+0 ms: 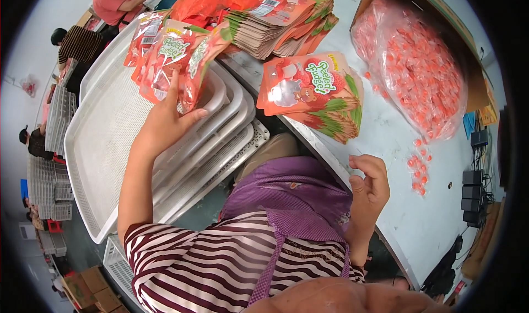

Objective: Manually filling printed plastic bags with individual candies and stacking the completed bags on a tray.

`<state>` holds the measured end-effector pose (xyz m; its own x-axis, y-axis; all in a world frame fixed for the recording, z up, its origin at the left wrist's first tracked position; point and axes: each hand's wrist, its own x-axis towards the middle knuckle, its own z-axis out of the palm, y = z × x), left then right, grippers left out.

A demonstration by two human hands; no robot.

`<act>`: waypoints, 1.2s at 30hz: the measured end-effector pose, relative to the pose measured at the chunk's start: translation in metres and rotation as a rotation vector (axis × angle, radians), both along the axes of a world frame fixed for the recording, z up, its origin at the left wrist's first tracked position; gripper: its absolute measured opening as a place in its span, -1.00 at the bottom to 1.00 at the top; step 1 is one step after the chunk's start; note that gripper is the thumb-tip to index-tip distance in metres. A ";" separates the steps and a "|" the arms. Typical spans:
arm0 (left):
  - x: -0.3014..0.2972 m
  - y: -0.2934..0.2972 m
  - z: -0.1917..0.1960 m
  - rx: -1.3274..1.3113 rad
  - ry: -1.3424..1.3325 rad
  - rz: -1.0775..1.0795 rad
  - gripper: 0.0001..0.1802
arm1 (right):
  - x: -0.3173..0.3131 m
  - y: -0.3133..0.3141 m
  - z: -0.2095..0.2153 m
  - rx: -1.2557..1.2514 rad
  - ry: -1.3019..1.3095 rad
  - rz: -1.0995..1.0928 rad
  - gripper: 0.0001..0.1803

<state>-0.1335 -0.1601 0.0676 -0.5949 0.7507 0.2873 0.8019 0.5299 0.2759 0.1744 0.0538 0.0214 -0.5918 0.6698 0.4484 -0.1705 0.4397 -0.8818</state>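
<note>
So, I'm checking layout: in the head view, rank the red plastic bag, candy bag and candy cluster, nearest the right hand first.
1. Candy cluster: right of the right hand.
2. Candy bag: upper right.
3. Red plastic bag: far upper left.

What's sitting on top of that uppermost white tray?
Shiny red pouches lie heaped toward the far end of the uppermost tray, the left hand at them. The heap covers the tray surface beneath, so anything under it can't be seen.

The pale table (419, 225) bears stacked pouches (314, 87), loose red candies (423, 179) and an open cardboard box (477, 81).
</note>
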 end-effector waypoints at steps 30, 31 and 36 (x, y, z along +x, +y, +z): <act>0.019 0.034 0.018 -0.510 0.090 0.349 -0.29 | -0.024 0.014 -0.016 0.127 -0.239 0.033 -0.75; 0.024 0.034 0.022 -0.486 0.094 0.330 -0.30 | -0.029 0.022 -0.018 0.210 -0.263 -0.010 -0.73; 0.040 0.028 0.027 -0.461 0.133 0.365 -0.27 | -0.048 0.058 -0.029 0.263 -0.388 -0.203 -0.63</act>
<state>-0.0939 -0.1318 0.0950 -0.8188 0.5697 0.0705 0.5576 0.8185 -0.1384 0.1261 0.1118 -0.0072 -0.6179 0.6826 0.3903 0.2598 0.6457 -0.7180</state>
